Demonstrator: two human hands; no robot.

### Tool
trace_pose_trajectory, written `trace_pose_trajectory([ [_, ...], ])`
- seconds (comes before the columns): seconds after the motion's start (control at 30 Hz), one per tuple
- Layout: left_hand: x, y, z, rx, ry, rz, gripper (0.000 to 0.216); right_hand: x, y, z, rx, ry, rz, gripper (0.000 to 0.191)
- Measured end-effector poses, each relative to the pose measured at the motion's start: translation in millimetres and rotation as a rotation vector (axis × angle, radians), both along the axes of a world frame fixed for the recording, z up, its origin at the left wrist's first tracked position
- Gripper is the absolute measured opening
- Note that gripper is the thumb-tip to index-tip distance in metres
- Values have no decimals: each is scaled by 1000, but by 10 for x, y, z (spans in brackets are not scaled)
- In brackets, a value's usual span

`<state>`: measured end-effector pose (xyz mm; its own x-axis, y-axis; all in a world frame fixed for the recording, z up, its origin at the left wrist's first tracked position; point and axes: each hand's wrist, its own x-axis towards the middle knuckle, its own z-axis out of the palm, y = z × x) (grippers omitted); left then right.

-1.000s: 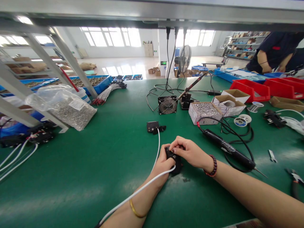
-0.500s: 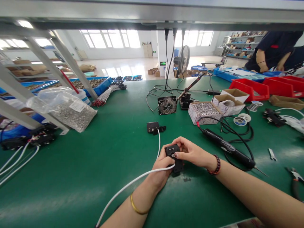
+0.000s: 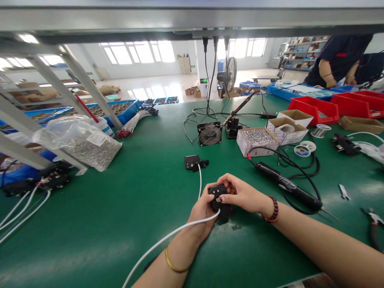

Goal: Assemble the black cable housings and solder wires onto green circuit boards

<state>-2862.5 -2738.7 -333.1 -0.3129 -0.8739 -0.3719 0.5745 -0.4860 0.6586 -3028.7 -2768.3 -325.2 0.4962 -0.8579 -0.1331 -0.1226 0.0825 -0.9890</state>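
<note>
Between my hands, above the green bench top (image 3: 126,224), is a small black plastic housing (image 3: 223,212) with bright screw-like spots on its upper face. My left hand (image 3: 202,212) wraps round its left side, thumb on the face. My right hand (image 3: 240,195) grips the far right edge, with its thumb pressed on the face near a small shiny part. A white cable (image 3: 171,239) leaves the housing and runs over my left wrist toward the near edge. Just beyond my hands lies a similar black housing (image 3: 192,162) with its own white cable.
To the right lie an electric screwdriver (image 3: 288,186), a small wrench (image 3: 344,192) and pliers (image 3: 374,226). Behind stand a box of small metal parts (image 3: 258,140), a small fan (image 3: 210,134), a soldering iron (image 3: 240,108) and red bins (image 3: 313,112). A bag of parts (image 3: 93,144) sits left. A co-worker (image 3: 339,60) stands at far right.
My left thumb has shifted up the housing's face, away from the cable's exit. My right hand keeps nearly the same hold. The view has shifted slightly.
</note>
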Motion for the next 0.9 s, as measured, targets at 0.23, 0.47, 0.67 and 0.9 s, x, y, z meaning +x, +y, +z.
trace_pose_trajectory([
  [0.23, -25, -35, 1, 24, -31, 82, 42, 33, -17, -16, -87, 107, -33, 50],
  [0.47, -4, -27, -15, 15, -29, 68, 41, 28, -90, 56, -196, 276, 39, 39],
  [0.67, 51, -35, -66, -29, -38, 53, 39, -501, -644, 636, -453, 551, -136, 28],
  [0.9, 41, -39, 2, -22, -86, 123, 34, -970, -1314, 828, -577, 848, -410, 32],
])
